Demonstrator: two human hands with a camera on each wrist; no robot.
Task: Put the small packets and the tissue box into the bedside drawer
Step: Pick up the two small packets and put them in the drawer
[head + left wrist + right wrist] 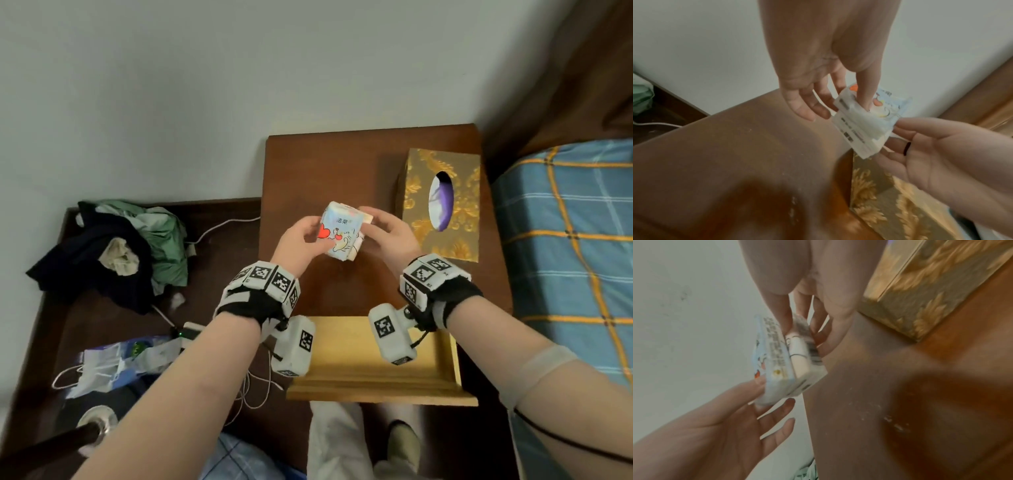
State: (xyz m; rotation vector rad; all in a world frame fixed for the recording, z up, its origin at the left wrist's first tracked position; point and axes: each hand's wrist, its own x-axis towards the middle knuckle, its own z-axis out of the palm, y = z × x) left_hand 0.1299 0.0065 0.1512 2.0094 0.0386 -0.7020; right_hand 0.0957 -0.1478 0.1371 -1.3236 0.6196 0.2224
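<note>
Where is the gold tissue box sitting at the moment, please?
In the head view, the tissue box stands on the right side of the bedside table, beside the bed and right of the right hand.

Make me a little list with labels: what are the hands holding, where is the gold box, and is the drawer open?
Held: small packets, stacked together above the bedside table
Left hand: grips the stack's left side
Right hand: grips the stack's right side
Tissue box: gold, on the tabletop, to the right of the hands
Drawer: open, nothing visible inside
</note>
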